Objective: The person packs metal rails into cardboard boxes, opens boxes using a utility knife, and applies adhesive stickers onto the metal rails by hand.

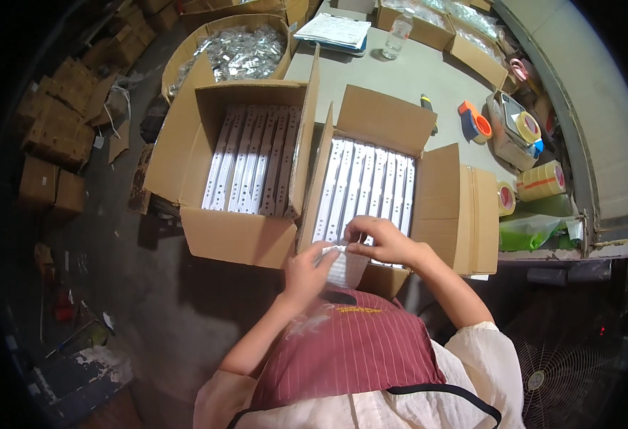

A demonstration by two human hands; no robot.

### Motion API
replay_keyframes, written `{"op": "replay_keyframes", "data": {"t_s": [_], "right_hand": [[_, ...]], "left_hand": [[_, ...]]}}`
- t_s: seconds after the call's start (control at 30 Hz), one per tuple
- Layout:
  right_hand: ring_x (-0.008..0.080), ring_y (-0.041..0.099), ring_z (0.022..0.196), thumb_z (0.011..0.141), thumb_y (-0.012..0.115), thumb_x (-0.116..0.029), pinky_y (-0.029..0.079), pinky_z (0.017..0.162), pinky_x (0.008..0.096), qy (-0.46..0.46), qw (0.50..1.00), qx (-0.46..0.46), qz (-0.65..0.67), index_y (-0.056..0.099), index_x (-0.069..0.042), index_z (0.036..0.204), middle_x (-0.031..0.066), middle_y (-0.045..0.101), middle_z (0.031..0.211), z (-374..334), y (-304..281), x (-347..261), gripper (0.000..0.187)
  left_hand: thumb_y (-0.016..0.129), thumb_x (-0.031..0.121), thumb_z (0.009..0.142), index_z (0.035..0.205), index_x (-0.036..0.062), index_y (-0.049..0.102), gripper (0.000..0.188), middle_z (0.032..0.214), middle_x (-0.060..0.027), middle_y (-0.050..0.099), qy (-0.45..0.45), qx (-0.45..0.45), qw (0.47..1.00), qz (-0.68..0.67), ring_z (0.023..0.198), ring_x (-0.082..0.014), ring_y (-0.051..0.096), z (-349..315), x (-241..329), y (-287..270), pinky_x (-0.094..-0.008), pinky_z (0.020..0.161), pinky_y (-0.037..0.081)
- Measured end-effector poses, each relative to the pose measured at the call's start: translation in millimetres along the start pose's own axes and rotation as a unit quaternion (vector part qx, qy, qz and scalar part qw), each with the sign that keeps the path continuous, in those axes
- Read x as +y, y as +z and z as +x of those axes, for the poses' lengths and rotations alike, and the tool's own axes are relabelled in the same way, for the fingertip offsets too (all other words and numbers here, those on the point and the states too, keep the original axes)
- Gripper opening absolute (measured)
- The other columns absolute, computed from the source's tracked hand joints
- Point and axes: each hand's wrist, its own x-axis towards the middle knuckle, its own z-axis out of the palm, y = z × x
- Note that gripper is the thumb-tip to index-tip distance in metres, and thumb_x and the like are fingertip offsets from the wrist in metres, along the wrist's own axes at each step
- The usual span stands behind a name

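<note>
My left hand pinches one edge of a small white sheet marked with faint rows. The thumb and fingers of my right hand are closed at the sheet's upper edge; whatever they pinch there is too small to make out. Both hands are over the near edge of an open cardboard box. Inside it, long silvery-white metal rails with punched holes stand packed side by side. To the left, a second open cardboard box contains similar rails, partly in shadow.
Behind the boxes, a grey table bears papers, a clear bottle and an orange tape dispenser. Tape rolls stand at the right. A carton of small bagged parts is at the far left; a fan is low right.
</note>
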Motion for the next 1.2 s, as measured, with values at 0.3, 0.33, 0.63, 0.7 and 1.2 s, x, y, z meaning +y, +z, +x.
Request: {"op": "replay_keyframes", "data": {"t_s": [0.3, 0.33, 0.63, 0.7, 1.2], "right_hand": [[0.0342, 0.063, 0.091, 0.087, 0.068, -0.008, 0.051, 0.079, 0.0425, -0.057, 0.995, -0.01, -0.081, 0.062, -0.004, 0.099, 0.0138, 0.064, 0.094, 0, 7, -3, 0.014], [0.0337, 0.063, 0.09, 0.087, 0.067, -0.007, 0.051, 0.079, 0.0417, -0.062, 0.995, -0.003, -0.084, 0.062, -0.003, 0.098, 0.0139, 0.064, 0.094, -1, 8, -5, 0.013], [0.0361, 0.066, 0.081, 0.08, 0.068, -0.011, 0.052, 0.071, 0.0431, 0.141, 0.965, 0.115, -0.191, 0.066, 0.0, 0.086, 0.0173, 0.067, 0.084, -34, -54, 72, 0.013], [0.0369, 0.065, 0.081, 0.079, 0.069, -0.011, 0.052, 0.071, 0.0441, 0.164, 0.963, 0.096, -0.192, 0.066, 0.001, 0.086, 0.0174, 0.067, 0.083, -39, -54, 80, 0.014], [0.0324, 0.064, 0.089, 0.077, 0.07, -0.012, 0.046, 0.084, 0.0427, 0.078, 0.957, 0.078, -0.268, 0.065, -0.006, 0.086, 0.0136, 0.068, 0.088, -46, -44, 98, 0.013]], "left_hand": [[0.073, 0.02, 0.09, 0.102, 0.0023, 0.073, 0.022, 0.082, -0.0133, 0.073, 0.009, 0.014, 1.0, 0.003, 0.077, -0.0165, 0.07, -2, -1, 2, -0.0314, 0.07, 0.053], [0.073, 0.02, 0.09, 0.102, 0.0022, 0.073, 0.022, 0.083, -0.0137, 0.073, 0.004, 0.011, 1.0, 0.014, 0.077, -0.0167, 0.07, -2, -2, 2, -0.0313, 0.07, 0.053], [0.07, 0.024, 0.091, 0.104, 0.0034, 0.072, 0.024, 0.088, -0.0201, 0.072, -0.021, -0.002, 1.0, -0.001, 0.085, -0.031, 0.073, 0, -2, 2, -0.0363, 0.075, 0.055], [0.07, 0.024, 0.091, 0.104, 0.0034, 0.072, 0.024, 0.088, -0.0203, 0.072, -0.021, -0.005, 1.0, -0.002, 0.084, -0.0309, 0.073, 1, -3, 2, -0.0362, 0.075, 0.055], [0.069, 0.026, 0.091, 0.105, 0.0042, 0.072, 0.026, 0.09, -0.0206, 0.072, -0.014, 0.009, 1.0, 0.012, 0.086, -0.0327, 0.072, 0, -3, 3, -0.037, 0.075, 0.055]]}}
